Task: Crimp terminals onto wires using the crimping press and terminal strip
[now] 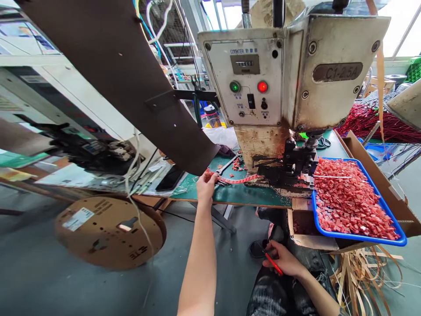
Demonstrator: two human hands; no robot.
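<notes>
My left hand (206, 188) is stretched out over the green table, its fingers pinched on the end of a red segmented strip (241, 180). From there the strip runs right into the black press head (292, 164) of a machine. My right hand (285, 260) rests low above my lap, closed on a thin red-handled tool (275, 265) with a dark, narrow tip; its exact kind is hard to make out. A wrench (227, 165) lies on the table just beyond my left hand, near some red scraps.
A blue tray (401, 239) heaped with small red pieces sits on a cardboard box (297, 241) at right. The machine's counter panel (245, 79) rises ahead. A brown sheet chute (121, 66) slants down toward my left hand. A cardboard reel (108, 232) stands left; a phone (170, 177) lies nearby.
</notes>
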